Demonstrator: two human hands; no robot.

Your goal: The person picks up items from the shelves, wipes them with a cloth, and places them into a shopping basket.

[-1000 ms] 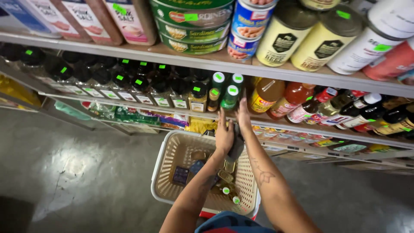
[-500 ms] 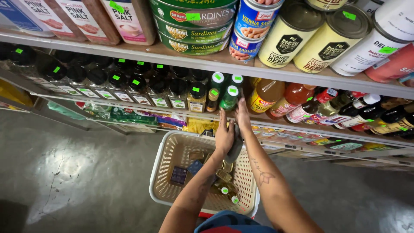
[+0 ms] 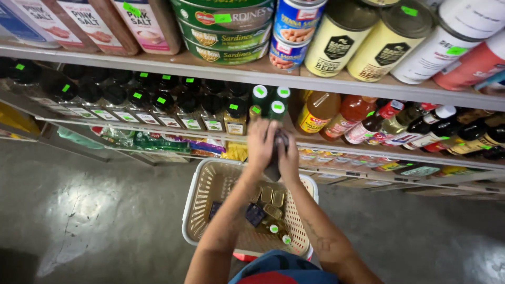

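Note:
Both my hands are raised together in front of the middle shelf, clasped around a dark bottle (image 3: 274, 160). My left hand (image 3: 261, 144) wraps its left side and my right hand (image 3: 289, 155) presses the right side. Just above my fingers stand dark bottles with green caps (image 3: 277, 108) at the shelf edge. Below my arms a cream plastic basket (image 3: 205, 197) rests on the floor, holding several small bottles and flat tins.
A row of dark-capped bottles (image 3: 158, 102) fills the shelf to the left; orange and red sauce bottles (image 3: 336, 113) stand to the right. Cans and tall tins (image 3: 336, 44) sit on the upper shelf. Grey concrete floor (image 3: 89, 210) spreads to the left.
My hands have stayed clasped on the dark bottle and sit a little higher, nearer the green-capped bottles. The view has shifted slightly.

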